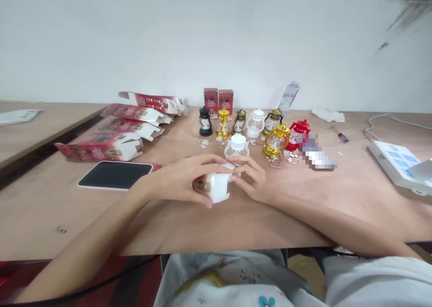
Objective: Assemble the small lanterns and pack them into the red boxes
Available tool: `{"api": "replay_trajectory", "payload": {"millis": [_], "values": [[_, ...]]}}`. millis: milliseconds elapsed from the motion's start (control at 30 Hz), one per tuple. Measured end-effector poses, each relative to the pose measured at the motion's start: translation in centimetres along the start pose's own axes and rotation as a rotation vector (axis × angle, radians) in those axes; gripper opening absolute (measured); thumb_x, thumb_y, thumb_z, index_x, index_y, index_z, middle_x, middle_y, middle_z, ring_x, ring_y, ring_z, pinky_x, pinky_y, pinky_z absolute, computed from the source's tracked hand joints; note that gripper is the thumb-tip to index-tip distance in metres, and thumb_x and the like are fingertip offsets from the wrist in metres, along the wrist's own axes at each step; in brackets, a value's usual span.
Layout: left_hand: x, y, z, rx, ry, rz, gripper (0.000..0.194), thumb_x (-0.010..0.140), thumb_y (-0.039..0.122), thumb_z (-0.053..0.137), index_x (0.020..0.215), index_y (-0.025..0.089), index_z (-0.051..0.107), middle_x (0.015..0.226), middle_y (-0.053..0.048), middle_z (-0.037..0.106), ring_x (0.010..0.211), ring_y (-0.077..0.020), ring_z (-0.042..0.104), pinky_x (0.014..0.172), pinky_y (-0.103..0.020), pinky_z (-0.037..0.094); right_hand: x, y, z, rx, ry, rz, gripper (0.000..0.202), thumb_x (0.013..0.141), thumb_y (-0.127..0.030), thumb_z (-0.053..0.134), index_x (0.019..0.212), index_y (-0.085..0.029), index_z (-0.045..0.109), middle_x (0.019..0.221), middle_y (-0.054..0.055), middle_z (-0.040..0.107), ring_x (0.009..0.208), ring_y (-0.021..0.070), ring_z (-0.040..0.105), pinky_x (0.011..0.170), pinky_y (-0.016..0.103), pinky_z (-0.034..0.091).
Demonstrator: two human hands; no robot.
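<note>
My left hand (180,179) is wrapped round a small red cardboard box (219,188), whose white inner flaps show at its end. The fingers of my right hand (253,179) are closed on the box's white flaps from the other side. Just behind the box stands a white mini lantern (237,146). Whether anything is inside the box is hidden. To the left of my left hand lies a phone (115,175) with a dark screen.
Several mini lanterns (223,122) stand in a group at the back. Behind them are red boxes (211,101) standing upright. Several flattened boxes (101,145) lie at the left. A bottle (289,95), a screwdriver (341,136) and a white device (398,163) with a cable are rightward.
</note>
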State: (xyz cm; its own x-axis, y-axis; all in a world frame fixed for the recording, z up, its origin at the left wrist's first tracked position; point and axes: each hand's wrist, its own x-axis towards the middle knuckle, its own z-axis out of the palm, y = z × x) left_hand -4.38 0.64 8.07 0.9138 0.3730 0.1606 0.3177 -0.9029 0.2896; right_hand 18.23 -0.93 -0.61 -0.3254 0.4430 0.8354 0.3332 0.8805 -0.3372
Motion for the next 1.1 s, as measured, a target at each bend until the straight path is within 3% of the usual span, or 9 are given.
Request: {"api": "replay_trajectory", "payload": {"millis": [100,200,367,533,700,967,1100], "values": [[-0.3,0.2,0.8,0.167,0.021,0.002,0.082,0.065,0.032,0.081,0.137,0.030,0.041,0.138,-0.011,0.047,0.120,-0.0287,0.052,0.096,-0.041,0.047,0.1,-0.1,0.0,-0.032,-0.009,0.039,0.010,0.090,-0.017,0.054,0.097,-0.021,0.059,0.112,0.012,0.061,0.108,0.0193,0.061,0.089,0.039,0.054],[-0.7,-0.3,1.5,0.281,0.092,0.017,0.067,0.072,0.026,0.074,0.133,0.029,0.045,0.137,-0.010,0.049,0.119,-0.0264,0.054,0.096,-0.038,0.048,0.1,-0.1,0.2,-0.025,-0.048,0.046,0.024,0.089,-0.012,0.049,0.110,-0.021,0.056,0.117,0.014,0.058,0.114,0.0201,0.057,0.094,0.042,0.052],[-0.9,-1.4,2.3,0.439,0.257,0.108,0.037,0.084,0.035,0.060,0.118,0.021,0.055,0.132,-0.014,0.055,0.119,-0.0253,0.055,0.094,-0.037,0.049,0.2,0.2,0.5,0.033,-0.112,0.099,0.038,0.087,-0.015,0.052,0.124,-0.023,0.047,0.128,0.015,0.051,0.123,0.0225,0.051,0.100,0.046,0.047],[-0.7,-1.3,2.6,0.513,0.387,0.228,0.040,0.087,0.038,0.057,0.122,0.020,0.049,0.123,-0.015,0.062,0.115,-0.0231,0.059,0.093,-0.036,0.052,0.2,0.3,0.5,0.071,-0.068,0.112,0.031,0.087,-0.019,0.057,0.117,-0.023,0.050,0.124,0.013,0.055,0.118,0.0212,0.054,0.098,0.044,0.048],[-0.8,-1.3,2.9,0.554,0.448,0.259,0.054,0.086,0.038,0.056,0.134,0.020,0.039,0.118,-0.013,0.065,0.111,-0.0210,0.063,0.091,-0.033,0.053,0.2,0.0,0.2,0.024,-0.107,0.048,0.011,0.086,-0.016,0.055,0.094,-0.022,0.058,0.122,0.013,0.053,0.118,0.0213,0.054,0.094,0.041,0.051],[-1.5,-2.4,2.6,0.630,0.559,0.149,0.047,0.077,0.031,0.060,0.123,0.024,0.050,0.119,-0.014,0.064,0.098,-0.0228,0.067,0.075,-0.029,0.056,0.1,-0.3,0.3,-0.045,-0.005,-0.020,0.003,0.084,-0.021,0.061,0.086,-0.022,0.062,0.114,0.010,0.052,0.107,0.0209,0.056,0.083,0.039,0.055],[-1.1,-2.3,3.1,0.582,0.531,0.158,0.042,0.076,0.032,0.061,0.115,0.020,0.052,0.118,-0.017,0.063,0.103,-0.0264,0.065,0.077,-0.034,0.055,0.1,-0.2,0.3,-0.063,0.006,-0.024,0.006,0.085,-0.018,0.060,0.086,-0.023,0.063,0.114,0.009,0.051,0.109,0.0202,0.056,0.085,0.039,0.056]]}}
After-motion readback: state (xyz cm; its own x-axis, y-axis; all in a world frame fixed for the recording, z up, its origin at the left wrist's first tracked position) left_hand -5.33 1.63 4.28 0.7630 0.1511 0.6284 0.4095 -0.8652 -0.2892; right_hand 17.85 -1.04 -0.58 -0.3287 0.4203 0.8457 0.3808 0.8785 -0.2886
